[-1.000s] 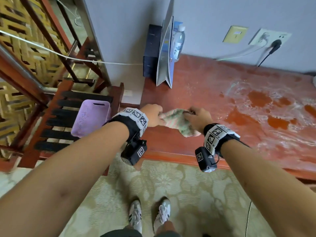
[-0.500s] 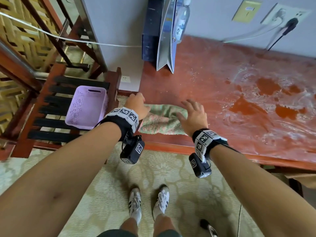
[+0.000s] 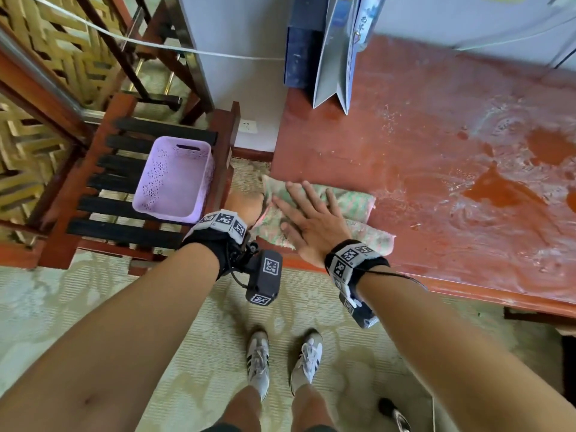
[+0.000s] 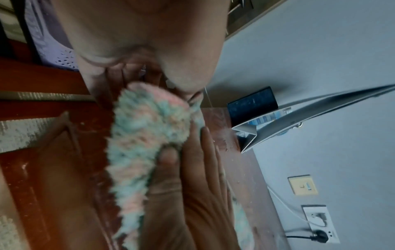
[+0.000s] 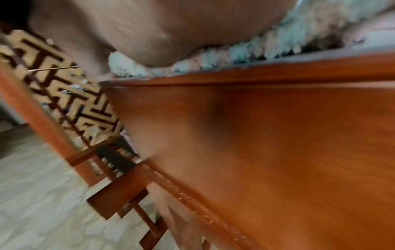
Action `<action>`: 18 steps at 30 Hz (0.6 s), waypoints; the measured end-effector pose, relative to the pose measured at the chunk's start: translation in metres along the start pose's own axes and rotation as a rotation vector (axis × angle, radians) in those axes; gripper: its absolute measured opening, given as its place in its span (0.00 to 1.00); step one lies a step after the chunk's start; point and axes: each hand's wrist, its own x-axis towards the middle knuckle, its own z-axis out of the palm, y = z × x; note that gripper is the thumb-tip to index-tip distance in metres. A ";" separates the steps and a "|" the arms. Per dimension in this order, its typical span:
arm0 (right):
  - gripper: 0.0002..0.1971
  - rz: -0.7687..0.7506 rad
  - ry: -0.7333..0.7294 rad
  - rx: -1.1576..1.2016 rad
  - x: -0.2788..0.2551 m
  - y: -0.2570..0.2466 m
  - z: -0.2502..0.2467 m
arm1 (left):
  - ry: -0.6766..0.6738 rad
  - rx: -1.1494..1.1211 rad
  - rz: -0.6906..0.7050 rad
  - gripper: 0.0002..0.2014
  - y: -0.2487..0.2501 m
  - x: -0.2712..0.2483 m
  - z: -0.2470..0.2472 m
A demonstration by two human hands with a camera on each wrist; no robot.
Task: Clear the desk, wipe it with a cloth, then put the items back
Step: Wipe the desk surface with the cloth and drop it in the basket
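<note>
Rack (image 3: 103,188), far left: dark slats, red-brown frame. Lilac basket (image 3: 174,179) sits on the slats at the rack's right side

Left hand (image 3: 246,202) at the desk's near-left corner, just right of the basket. Left wrist view: fingers (image 4: 111,79) and thumb curled on the cloth's left end, pinching a fold of it

Cloth (image 3: 352,202): fluffy, green and pink, lying flat on the desk (image 3: 420,126) along its near edge at the left corner; left end runs over the desk's left edge into the left hand. Right wrist view shows the cloth (image 5: 245,50) flush with the near rim of the desk (image 5: 256,135); that view is blurred

Right hand (image 3: 308,219) palm down on the cloth's left half, fingers straight and spread, pressing it to the desk; nothing gripped. It touches or nearly touches the left hand

Desk top right of the cloth: pale streaky film with bare red patches showing through

Far left corner of the desk: dark box (image 3: 300,54) against the wall, a white bag (image 3: 338,57) upright just right of it

Near, on the floor: carpet (image 3: 199,344), two shoes (image 3: 258,360)
</note>
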 end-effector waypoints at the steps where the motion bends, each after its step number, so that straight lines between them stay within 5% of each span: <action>1: 0.28 -0.032 -0.003 0.000 0.000 -0.010 0.001 | 0.006 0.017 -0.011 0.13 -0.001 0.000 0.000; 8: 0.27 -0.079 0.008 0.030 -0.008 -0.019 0.005 | 0.008 0.096 -0.019 0.20 -0.001 0.000 -0.008; 14: 0.26 0.436 0.094 0.161 -0.054 0.060 0.009 | 0.062 0.053 -0.010 0.22 0.027 -0.005 0.017; 18: 0.27 0.635 0.125 0.189 -0.055 0.067 0.009 | 0.081 -0.055 -0.128 0.31 0.025 -0.004 0.036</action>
